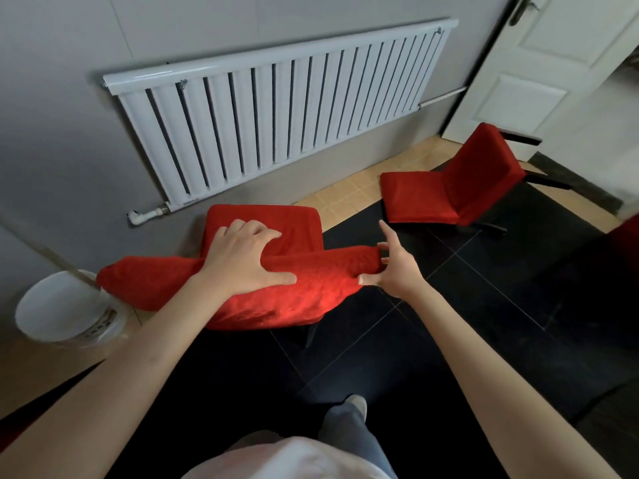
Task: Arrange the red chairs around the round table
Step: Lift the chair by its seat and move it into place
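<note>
Chair backrest (242,288) under left hand (245,261) fingers (266,233)

Interior room of a home or small office. Evidence: white panel radiator (276,112) mounted on grey wall, white panelled door (539,63) standing open, black and tan tiled floor (484,288), red upholstered chairs (453,188).

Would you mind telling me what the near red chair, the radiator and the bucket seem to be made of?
Near red chair: padded red fabric, matte and textured, denting under the left hand. Radiator: probably metal, painted glossy white; highlights run along its top rail. Bucket: likely white plastic, smooth, though blurred here.
</note>
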The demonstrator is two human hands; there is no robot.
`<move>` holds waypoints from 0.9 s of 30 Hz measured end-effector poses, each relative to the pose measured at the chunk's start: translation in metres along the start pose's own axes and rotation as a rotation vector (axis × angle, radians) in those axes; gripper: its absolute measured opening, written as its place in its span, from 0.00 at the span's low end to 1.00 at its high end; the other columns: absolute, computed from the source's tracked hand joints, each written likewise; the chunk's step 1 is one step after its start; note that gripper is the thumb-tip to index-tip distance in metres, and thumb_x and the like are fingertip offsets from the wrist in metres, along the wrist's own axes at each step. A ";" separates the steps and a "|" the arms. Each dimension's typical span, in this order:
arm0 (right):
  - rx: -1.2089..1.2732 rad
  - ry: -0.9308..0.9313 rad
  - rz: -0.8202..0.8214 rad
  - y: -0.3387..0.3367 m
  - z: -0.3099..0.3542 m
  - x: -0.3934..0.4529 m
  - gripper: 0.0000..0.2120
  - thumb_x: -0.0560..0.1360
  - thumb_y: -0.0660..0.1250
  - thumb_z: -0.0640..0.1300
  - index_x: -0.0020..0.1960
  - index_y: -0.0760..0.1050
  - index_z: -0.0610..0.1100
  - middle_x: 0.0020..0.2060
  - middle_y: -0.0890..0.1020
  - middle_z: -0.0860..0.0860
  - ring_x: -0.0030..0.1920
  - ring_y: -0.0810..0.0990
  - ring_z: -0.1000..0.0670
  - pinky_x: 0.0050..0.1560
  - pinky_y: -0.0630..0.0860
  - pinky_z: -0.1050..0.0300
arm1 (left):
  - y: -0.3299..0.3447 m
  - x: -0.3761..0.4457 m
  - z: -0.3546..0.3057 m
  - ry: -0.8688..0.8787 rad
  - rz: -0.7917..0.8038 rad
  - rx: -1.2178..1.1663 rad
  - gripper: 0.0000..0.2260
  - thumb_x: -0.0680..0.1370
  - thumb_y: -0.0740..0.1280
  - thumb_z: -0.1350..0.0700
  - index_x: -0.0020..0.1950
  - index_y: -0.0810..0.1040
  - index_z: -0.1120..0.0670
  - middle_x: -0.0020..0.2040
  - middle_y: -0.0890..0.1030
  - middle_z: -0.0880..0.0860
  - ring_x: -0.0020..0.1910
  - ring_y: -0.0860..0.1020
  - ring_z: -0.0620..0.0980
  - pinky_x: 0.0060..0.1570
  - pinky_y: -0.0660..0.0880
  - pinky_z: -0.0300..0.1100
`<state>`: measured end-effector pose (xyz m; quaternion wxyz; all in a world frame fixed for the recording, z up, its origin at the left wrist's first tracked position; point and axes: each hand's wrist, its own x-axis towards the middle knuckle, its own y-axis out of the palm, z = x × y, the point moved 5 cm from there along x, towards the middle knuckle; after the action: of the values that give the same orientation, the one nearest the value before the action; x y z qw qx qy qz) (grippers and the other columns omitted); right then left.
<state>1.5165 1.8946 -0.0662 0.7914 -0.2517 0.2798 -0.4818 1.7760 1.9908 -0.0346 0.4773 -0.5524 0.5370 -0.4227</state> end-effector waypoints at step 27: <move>0.114 0.311 -0.133 -0.257 -0.253 0.149 0.42 0.73 0.73 0.52 0.78 0.52 0.51 0.66 0.74 0.46 0.64 0.74 0.45 0.60 0.74 0.50 | 0.044 0.304 -0.276 0.165 0.089 0.075 0.39 0.65 0.56 0.24 0.70 0.71 0.45 0.68 0.72 0.50 0.67 0.69 0.54 0.64 0.65 0.53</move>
<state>1.2400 1.6219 -0.1057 0.7180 -0.1468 0.3538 -0.5812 1.5178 1.6687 -0.0400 0.4701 -0.4732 0.5823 -0.4648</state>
